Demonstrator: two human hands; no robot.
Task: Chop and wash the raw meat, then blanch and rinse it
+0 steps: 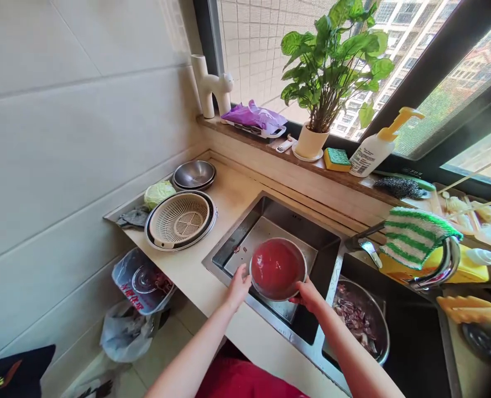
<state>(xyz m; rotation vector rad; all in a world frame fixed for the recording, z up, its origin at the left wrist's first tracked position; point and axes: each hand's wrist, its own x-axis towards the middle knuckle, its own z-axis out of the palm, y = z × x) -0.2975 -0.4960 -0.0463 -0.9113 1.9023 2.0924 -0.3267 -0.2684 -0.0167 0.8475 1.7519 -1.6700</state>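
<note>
**Steel bowl of red liquid held over the sink**

While it hangs above the left basin of the stainless steel sink (229, 243), the round steel bowl filled with red liquid (277, 269) sits between both hands. The left hand (239, 284) clasps its left rim; the right hand (309, 296) grips its lower right edge. A white plastic colander (180, 219) rests on the table nearby.

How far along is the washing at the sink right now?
Done: a white colander sits in a steel basin and a steel bowl rests on the counter. In hand: left hand and right hand hold a bowl of red liquid over the left sink. Left: the basin of purple pieces and a cabbage.
</note>
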